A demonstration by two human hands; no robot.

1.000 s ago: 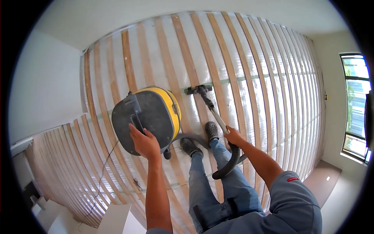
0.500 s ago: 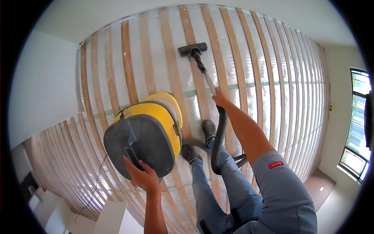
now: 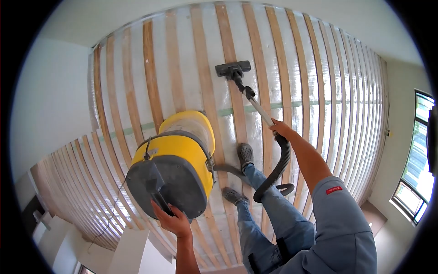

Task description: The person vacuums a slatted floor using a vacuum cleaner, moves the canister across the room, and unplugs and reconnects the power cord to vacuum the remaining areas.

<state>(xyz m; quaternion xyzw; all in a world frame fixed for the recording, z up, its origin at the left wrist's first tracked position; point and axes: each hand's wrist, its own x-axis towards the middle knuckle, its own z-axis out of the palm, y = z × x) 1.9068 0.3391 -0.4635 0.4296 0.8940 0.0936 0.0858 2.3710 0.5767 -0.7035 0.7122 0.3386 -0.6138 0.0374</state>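
While the right arm reaches forward, elbow nearly straight, the left forearm rises from the lower edge, its hand point(image 3: 174, 222) palm-up at the vacuum cleaner point(image 3: 169, 173). That yellow tank stands on the slatted floor point(image 3: 246, 130) beside the legs, contents hidden under its dark lid. Left fingers curl partly open around the lid's handle point(image 3: 160, 201); the right hand point(image 3: 282, 129) closes round the wand point(image 3: 261, 111), its floor nozzle point(image 3: 233, 68) lying across a wooden slat.

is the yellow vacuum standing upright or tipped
Tipped: the yellow vacuum leans toward the person, its far side showing beyond the dark lid, with the left hand on the handle.
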